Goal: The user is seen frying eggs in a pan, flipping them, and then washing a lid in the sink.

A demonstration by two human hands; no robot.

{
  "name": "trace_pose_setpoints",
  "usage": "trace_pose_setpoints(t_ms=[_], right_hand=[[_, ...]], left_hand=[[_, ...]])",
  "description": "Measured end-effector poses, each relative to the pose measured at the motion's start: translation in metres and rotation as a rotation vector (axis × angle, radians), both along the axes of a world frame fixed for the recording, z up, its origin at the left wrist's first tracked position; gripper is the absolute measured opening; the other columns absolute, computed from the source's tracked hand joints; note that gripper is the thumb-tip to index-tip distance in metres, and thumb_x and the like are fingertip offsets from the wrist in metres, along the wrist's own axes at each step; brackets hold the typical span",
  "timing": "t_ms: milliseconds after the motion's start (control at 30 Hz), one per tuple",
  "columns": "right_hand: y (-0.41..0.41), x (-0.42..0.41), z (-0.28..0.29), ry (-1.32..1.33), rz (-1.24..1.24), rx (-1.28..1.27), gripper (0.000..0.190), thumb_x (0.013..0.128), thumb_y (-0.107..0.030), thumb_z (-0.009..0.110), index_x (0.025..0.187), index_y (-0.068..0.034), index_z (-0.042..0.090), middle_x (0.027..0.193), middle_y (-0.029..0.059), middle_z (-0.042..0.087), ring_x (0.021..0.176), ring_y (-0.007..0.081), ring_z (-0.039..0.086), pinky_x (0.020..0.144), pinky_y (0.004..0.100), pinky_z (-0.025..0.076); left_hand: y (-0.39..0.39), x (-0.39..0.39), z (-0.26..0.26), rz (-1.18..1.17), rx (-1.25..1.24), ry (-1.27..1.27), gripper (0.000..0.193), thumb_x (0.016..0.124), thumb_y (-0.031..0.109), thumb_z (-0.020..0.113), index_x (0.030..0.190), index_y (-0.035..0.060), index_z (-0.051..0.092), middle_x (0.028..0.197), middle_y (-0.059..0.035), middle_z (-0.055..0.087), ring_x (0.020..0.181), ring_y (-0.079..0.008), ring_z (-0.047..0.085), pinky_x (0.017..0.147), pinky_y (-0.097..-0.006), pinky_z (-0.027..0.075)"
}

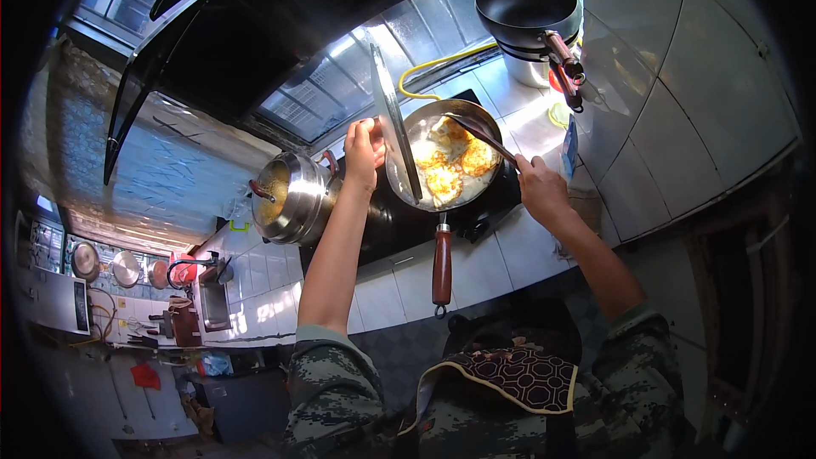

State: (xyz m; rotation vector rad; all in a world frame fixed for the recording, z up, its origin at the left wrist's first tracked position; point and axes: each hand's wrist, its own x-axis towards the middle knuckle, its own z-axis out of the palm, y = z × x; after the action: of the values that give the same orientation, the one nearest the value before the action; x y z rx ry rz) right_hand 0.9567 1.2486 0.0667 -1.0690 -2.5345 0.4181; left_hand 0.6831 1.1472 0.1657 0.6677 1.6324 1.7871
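My left hand [364, 154] grips a glass pan lid [396, 134] with a dark rim, tilted almost on edge at the left side of a frying pan [408, 116]. Several browned fried eggs [444, 183] lie in the pan, which rests on the stove. With my right hand [540, 188] I hold a dark brown spatula [488, 138], its far end reaching into the pan by the eggs. The pan's wooden handle [441, 268] points toward me, and neither hand touches it. The lid hides part of the pan's left side.
A lidded steel pot [303, 197] stands left of the pan on the black stove [376, 236]. Stacked dark pans [526, 9] sit at the back right, near a yellow hose [414, 70]. The range hood [255, 32] hangs at upper left. A sink [213, 299] lies farther left.
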Motion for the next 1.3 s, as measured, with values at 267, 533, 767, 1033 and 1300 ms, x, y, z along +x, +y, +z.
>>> trace_pose_setpoints(t_ms=[267, 533, 767, 1033, 1300], right_hand=[[-0.027, 0.047, 0.055, 0.002, -0.047, -0.085, 0.027, 0.086, -0.011, 0.050, 0.111, -0.004, 0.055, 0.090, 0.0144, 0.055, 0.075, 0.0322, 0.062, 0.066, 0.0405, 0.050], [-0.047, 0.073, 0.091, -0.104, 0.008, -0.108, 0.025, 0.084, -0.009, 0.051, 0.109, -0.003, 0.057, 0.088, 0.0145, 0.056, 0.075, 0.0318, 0.062, 0.067, 0.0404, 0.050], [-0.046, 0.068, 0.075, 0.039, -0.009, -0.194, 0.028, 0.084, -0.011, 0.054, 0.111, -0.001, 0.056, 0.086, 0.0148, 0.057, 0.077, 0.0326, 0.062, 0.069, 0.0426, 0.048], [-0.051, 0.097, 0.035, 0.654, -0.179, -0.738, 0.032, 0.088, -0.009, 0.050, 0.118, 0.002, 0.053, 0.080, 0.0062, 0.056, 0.069, 0.0160, 0.055, 0.063, 0.0305, 0.043], [-0.100, 0.115, 0.026, 0.876, -0.342, -0.859, 0.033, 0.090, -0.010, 0.047, 0.120, 0.004, 0.050, 0.082, -0.0001, 0.053, 0.069, 0.0063, 0.043, 0.062, 0.0204, 0.038]], left_hand=[[0.002, -0.004, -0.005, 0.013, -0.004, 0.041, 0.020, 0.091, 0.025, 0.044, 0.082, 0.0081, 0.049, 0.060, 0.0007, 0.040, 0.042, -0.0035, 0.031, 0.035, -0.0173, 0.021], [0.002, -0.005, -0.008, 0.054, -0.018, 0.020, 0.017, 0.090, 0.024, 0.046, 0.095, 0.0070, 0.047, 0.064, -0.0013, 0.044, 0.042, -0.0039, 0.032, 0.034, -0.0174, 0.022], [0.009, -0.010, -0.022, 0.061, -0.084, 0.095, 0.016, 0.090, 0.023, 0.048, 0.094, 0.0074, 0.047, 0.065, -0.0006, 0.047, 0.043, -0.0033, 0.034, 0.034, -0.0176, 0.021], [0.035, -0.029, -0.072, 0.101, -0.352, 0.622, 0.034, 0.078, 0.031, 0.062, 0.093, 0.0023, 0.051, 0.086, -0.0079, 0.061, 0.082, -0.0171, 0.058, 0.078, -0.0310, 0.045], [0.066, -0.004, -0.087, -0.040, -0.759, 1.015, 0.047, 0.077, 0.042, 0.061, 0.102, 0.0057, 0.046, 0.089, -0.0175, 0.065, 0.085, -0.0368, 0.062, 0.076, -0.0454, 0.046]])
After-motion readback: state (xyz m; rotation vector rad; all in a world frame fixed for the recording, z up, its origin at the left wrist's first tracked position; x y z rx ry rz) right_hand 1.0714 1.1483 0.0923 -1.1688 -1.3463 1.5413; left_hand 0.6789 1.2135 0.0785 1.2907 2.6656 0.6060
